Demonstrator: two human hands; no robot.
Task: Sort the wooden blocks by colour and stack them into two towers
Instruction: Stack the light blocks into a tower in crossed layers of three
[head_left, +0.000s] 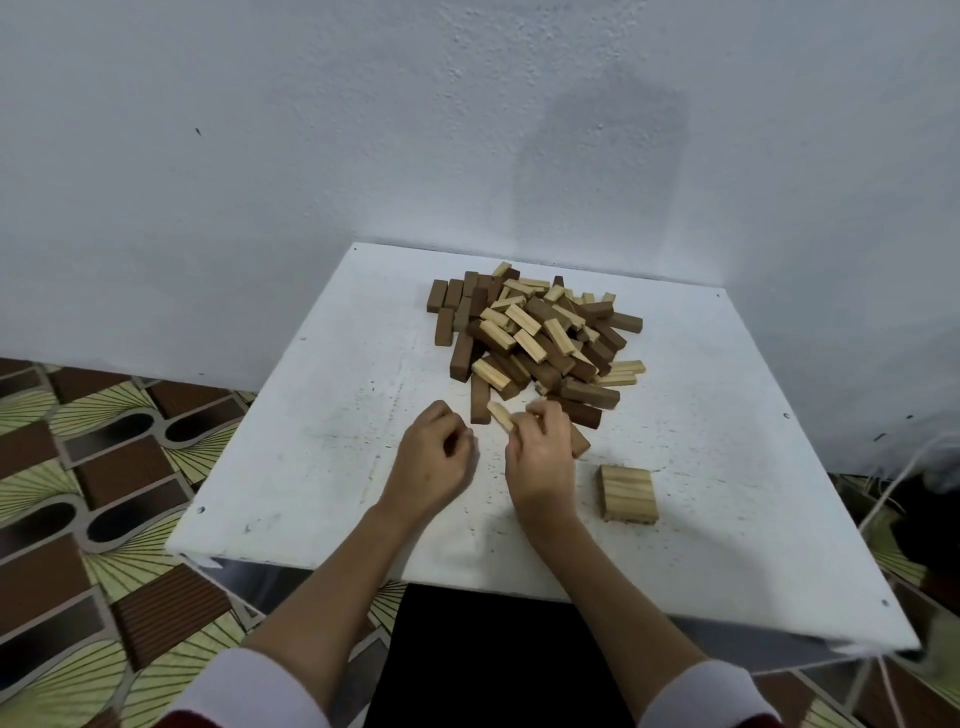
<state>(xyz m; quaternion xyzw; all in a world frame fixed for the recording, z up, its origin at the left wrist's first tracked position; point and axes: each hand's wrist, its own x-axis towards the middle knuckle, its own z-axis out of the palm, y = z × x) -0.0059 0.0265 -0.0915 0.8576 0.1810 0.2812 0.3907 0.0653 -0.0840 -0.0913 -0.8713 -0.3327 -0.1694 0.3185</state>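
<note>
Right now the right hand (540, 457) pinches a light block (500, 415) between fingertips and thumb, tilted, just at 6 o'clock of the mixed pile (535, 338) of dark and light blocks. Beside it the left hand (434, 460) sits with fingers curled in; whether it holds anything I cannot tell. At 4 o'clock from the right hand a flat row of light blocks (627, 492) lies on the white table (322, 467), apart from the pile, which spreads toward 12 o'clock
</note>
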